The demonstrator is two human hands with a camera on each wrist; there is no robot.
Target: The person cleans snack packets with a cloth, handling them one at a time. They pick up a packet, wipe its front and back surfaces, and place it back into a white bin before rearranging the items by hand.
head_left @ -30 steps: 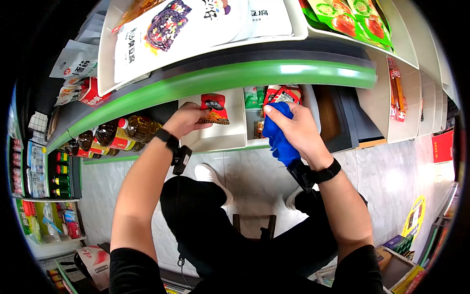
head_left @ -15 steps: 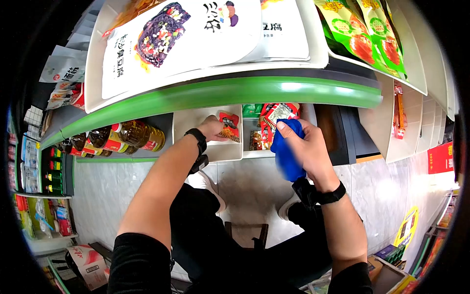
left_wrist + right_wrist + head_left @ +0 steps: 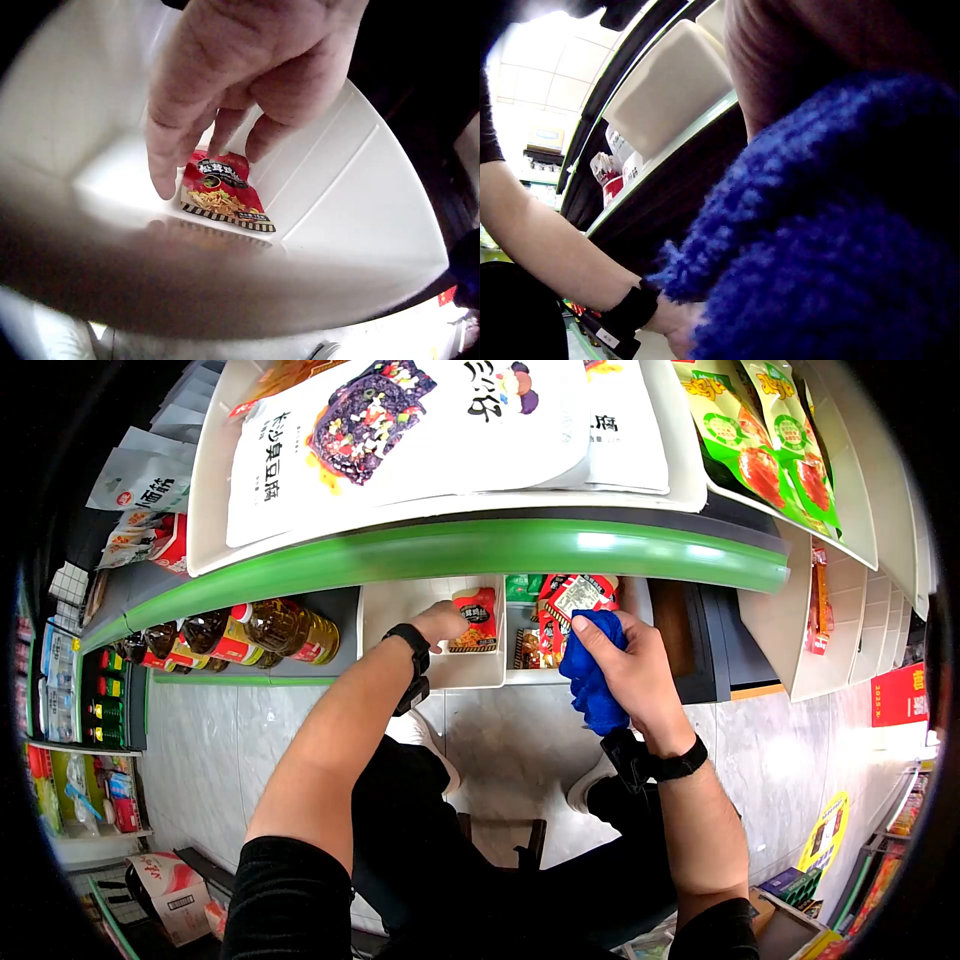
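Inside a white bin (image 3: 385,672) on the lower shelf, a red snack packet (image 3: 474,622) lies against the right side. My left hand (image 3: 440,622) reaches into that bin; in the left wrist view its fingers (image 3: 166,169) hang down over the packet (image 3: 223,193), loosely bent, and whether they touch it is unclear. My right hand (image 3: 640,672) grips a bunched blue cloth (image 3: 592,678) in front of the neighbouring bin, where red packets (image 3: 575,598) lie. The cloth (image 3: 802,217) fills much of the right wrist view.
A green shelf edge (image 3: 450,550) runs above both hands, with white packets (image 3: 400,430) in a bin over it. Oil bottles (image 3: 290,630) lie to the left of the bins. Further right are a dark drawer-like box (image 3: 690,640) and stacked white bins (image 3: 785,620).
My left hand has moved right within the bin, and the red packet it held between its fingers now lies at the bin's right side. The blue cloth remains in my right hand.
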